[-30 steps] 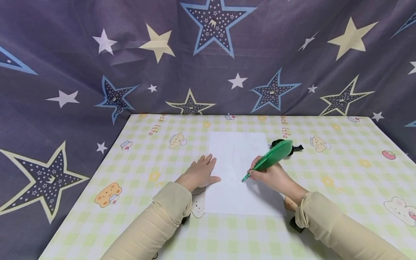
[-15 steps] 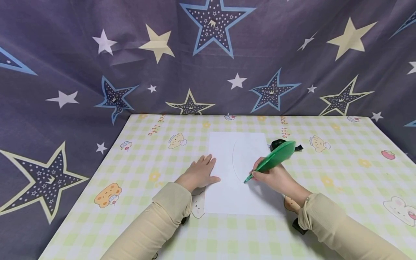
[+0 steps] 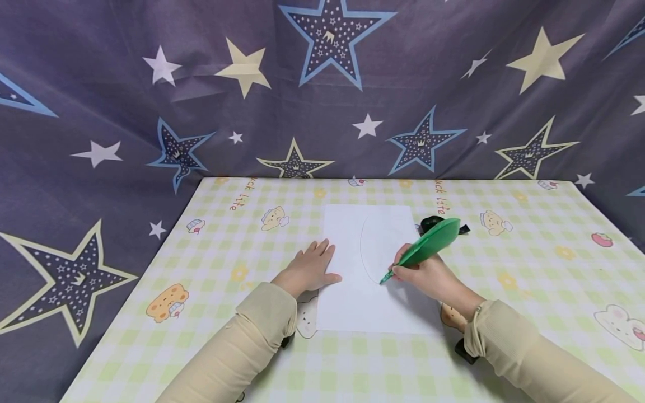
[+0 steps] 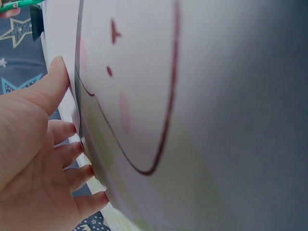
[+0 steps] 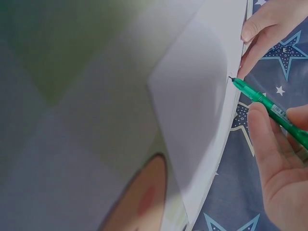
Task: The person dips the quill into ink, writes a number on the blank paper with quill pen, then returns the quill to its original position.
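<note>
A white sheet of paper (image 3: 347, 310) lies flat on the table and bears a thin curved line (image 3: 360, 246). The left hand (image 3: 308, 267) rests over the paper's left edge, fingers spread and thumb on the sheet. My right hand (image 3: 425, 275) pinches a green pen (image 3: 428, 243) with a broad leaf- or feather-shaped top, tilted up to the right. The pen's tip is at the lower end of the curve. In the right wrist view the green barrel (image 5: 274, 110) shows between thumb and fingers, its dark point right at the paper.
A black object (image 3: 432, 223) with a strap-like end lies beyond the right hand, partly hidden by the pen's green top. A checked tablecloth (image 3: 211, 313) with cartoon prints covers the table. Behind its far edge hangs a dark curtain (image 3: 216, 112) with stars.
The pen and right hand have moved slightly right and toward the person, with the drawn curve lengthened at its lower end. The left hand stays in place.
</note>
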A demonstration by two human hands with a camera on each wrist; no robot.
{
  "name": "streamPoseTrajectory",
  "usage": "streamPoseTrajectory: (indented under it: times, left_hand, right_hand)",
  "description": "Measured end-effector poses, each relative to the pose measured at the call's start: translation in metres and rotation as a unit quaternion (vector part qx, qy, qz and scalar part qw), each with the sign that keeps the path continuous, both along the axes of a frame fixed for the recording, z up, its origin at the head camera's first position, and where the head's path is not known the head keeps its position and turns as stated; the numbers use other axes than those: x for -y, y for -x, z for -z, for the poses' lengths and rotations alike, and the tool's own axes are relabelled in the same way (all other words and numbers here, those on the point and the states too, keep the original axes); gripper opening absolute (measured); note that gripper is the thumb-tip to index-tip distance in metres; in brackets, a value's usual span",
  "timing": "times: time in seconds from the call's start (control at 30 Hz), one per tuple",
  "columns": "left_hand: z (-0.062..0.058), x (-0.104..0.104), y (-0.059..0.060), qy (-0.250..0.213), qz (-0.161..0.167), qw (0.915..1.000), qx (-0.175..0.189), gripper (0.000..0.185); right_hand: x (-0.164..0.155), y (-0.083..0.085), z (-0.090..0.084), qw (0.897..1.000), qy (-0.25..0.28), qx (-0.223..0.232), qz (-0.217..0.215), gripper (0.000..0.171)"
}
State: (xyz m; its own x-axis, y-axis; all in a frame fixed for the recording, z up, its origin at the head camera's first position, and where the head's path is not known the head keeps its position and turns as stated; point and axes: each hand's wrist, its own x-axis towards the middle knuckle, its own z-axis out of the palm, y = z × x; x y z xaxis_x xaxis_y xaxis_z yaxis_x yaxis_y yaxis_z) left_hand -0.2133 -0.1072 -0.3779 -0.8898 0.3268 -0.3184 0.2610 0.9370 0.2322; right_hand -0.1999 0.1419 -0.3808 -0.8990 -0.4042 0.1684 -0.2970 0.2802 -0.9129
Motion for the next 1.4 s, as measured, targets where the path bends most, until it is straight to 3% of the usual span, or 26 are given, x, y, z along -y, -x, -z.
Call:
streamPoseTrajectory:
  times: [0.63, 1.4]
  left_hand:
    - [0.005, 0.001, 0.002, -0.01, 0.004, 0.9999, -0.008, 0.074]
    - [0.004, 0.0, 0.003, -0.002, -0.002, 1.0, -0.004, 0.074]
  right_hand:
    - [-0.004, -0.001, -0.001, 0.999, -0.022, 0.039, 0.019, 0.008]
    - [-0.013, 0.002, -0.002, 0.999, -0.023, 0.024, 0.015, 0.007]
